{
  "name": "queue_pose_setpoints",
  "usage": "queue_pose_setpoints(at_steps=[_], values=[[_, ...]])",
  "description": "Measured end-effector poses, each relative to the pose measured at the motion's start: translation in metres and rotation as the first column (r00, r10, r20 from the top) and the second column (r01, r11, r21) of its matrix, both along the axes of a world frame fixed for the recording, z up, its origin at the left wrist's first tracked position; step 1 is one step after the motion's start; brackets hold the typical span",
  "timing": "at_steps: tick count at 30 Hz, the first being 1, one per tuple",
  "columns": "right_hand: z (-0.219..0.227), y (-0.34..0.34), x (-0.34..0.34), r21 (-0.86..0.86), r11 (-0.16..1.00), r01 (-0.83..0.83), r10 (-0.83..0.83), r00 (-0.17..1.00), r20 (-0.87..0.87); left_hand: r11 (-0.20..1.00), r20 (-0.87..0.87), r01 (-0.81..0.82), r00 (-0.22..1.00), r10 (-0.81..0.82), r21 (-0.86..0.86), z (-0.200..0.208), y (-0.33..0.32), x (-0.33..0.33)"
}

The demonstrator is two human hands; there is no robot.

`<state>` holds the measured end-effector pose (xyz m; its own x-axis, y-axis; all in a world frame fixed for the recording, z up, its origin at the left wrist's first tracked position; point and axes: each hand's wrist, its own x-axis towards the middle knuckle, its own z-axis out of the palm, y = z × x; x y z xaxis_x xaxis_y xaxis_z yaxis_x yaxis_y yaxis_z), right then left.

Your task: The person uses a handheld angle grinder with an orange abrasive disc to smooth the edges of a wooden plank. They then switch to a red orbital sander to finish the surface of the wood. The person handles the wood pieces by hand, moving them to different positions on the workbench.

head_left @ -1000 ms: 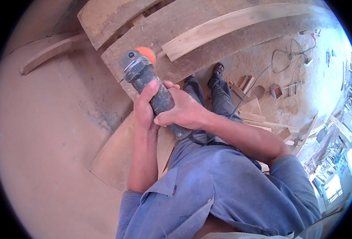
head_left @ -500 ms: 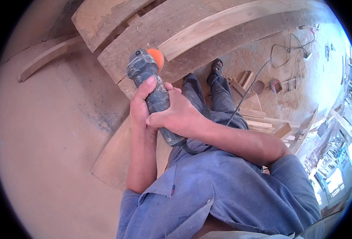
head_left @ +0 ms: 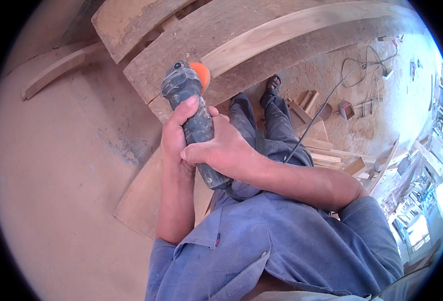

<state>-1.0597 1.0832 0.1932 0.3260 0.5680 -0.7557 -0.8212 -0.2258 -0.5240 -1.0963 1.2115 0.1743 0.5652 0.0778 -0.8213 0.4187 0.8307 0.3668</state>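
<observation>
Grinder (head_left: 199, 124) gripped two-handed, its orange disc (head_left: 202, 76) near the pale board's (head_left: 281, 36) end.
The left hand (head_left: 173, 138) and right hand (head_left: 226, 146) both close around the tool's body; whether disc meets board is unclear. A wooden bench (head_left: 186, 50) lies beneath the board.

Rough brown wooden tabletop (head_left: 173, 55): thick worn planks across the top, a dark gap between two of them.
Pale brown floor (head_left: 306, 75): dusty, sawdust-strewn, beyond the tabletop's near edge.
Broad tan surface at left (head_left: 56, 175): plain, smudged dark grey; wall or floor, unclear.
Bright rectangular window (head_left: 419, 233): far lower right, washed white.
Light: bluish-white glare at right, warmer and dimmer left.
</observation>
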Motion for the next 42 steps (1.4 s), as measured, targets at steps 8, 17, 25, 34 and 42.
queue_pose_setpoints(at_steps=[8,17,25,34,42], values=[[0.004,0.004,-0.010,0.024,0.996,0.085,-0.083,0.994,-0.068,0.999,-0.064,0.036,0.997,-0.035,0.020,0.008,0.003,0.000],[0.004,0.004,-0.009,0.002,0.996,0.087,-0.086,0.996,-0.011,0.996,-0.082,0.075,0.994,-0.071,0.046,0.009,0.003,0.002],[0.004,0.007,-0.009,0.028,0.994,0.109,-0.109,0.994,-0.014,0.994,-0.098,0.091,0.992,-0.085,0.058,0.008,0.006,0.003],[0.004,0.003,-0.023,0.013,0.997,0.074,-0.074,0.997,0.021,0.994,-0.096,0.096,0.991,-0.091,0.056,0.009,0.005,-0.013],[0.005,-0.001,-0.019,0.013,0.999,0.029,-0.030,0.993,0.114,0.998,-0.044,0.022,0.999,-0.020,0.051,0.004,0.000,-0.019]])
